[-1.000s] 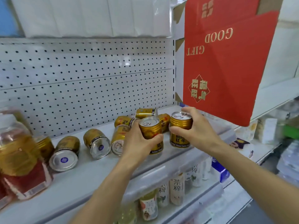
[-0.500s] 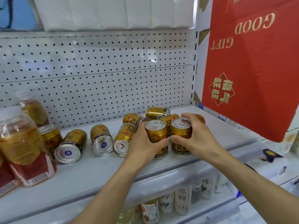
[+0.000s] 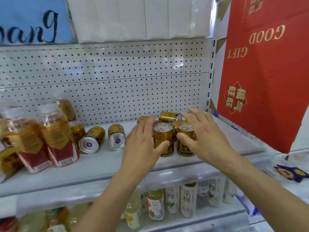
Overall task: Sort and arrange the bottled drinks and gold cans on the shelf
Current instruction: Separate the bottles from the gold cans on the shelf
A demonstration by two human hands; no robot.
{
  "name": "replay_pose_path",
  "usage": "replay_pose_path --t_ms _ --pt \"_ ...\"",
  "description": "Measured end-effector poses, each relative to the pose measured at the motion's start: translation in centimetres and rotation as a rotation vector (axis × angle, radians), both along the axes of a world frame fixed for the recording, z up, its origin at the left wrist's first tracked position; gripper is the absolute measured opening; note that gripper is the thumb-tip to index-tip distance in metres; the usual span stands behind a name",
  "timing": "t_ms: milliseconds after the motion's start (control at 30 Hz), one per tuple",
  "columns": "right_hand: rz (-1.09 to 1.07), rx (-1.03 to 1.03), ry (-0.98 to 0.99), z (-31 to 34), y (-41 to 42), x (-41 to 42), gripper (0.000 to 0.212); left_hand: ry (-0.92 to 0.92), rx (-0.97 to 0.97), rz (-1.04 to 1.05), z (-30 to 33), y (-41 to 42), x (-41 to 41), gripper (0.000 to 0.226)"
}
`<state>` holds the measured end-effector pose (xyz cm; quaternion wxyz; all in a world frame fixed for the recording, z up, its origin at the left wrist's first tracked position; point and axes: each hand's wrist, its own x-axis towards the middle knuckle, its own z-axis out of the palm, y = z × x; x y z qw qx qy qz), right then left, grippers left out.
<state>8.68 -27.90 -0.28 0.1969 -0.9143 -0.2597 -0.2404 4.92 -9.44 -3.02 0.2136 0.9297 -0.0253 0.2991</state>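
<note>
Your left hand [image 3: 142, 148] and right hand [image 3: 202, 138], both spread open, flank two upright cans [image 3: 163, 139] (near the shelf [image 3: 100, 164] lip); a nudge topples them.

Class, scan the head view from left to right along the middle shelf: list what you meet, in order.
Bottled drinks → gold can lying with its base toward us → second lying can → left hand → upright can → second upright can → right hand → red gift box.

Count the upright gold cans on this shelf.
3: two cans between left hand and right hand, third can beside the bottles. Others may hide behind them.
</note>
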Motion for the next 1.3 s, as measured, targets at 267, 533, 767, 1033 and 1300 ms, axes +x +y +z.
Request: replay_pose_path --t_ms 267,533,767,1033,1300 --pt "0.168 0.144 -0.153 0.0 4.3 -4.1 0.055 -0.154 0.113 0.147 0.8 3.8 -6.9 0.076" --pt "0.343 0.197 -0.14 -0.5 12.4 -6.2 0.053 -0.185 0.112 0.286 0.8 12.1 -11.7 0.073" --pt "0.391 0.281 -0.018 -0.1 21.8 -6.6 0.058 -0.195 0.065 0.368 1.6 21.4 -13.6 0.074" --pt "0.378 0.464 0.254 -0.2 31.3 -5.3 0.078 -0.137 -0.084 0.339 2.7 31.3 -11.5 0.097" --pt "0.303 0.553 0.475 -1.2 35.6 -3.7 0.094 0.063 -0.349 0.152 2.0 34.3 -8.2 0.089"
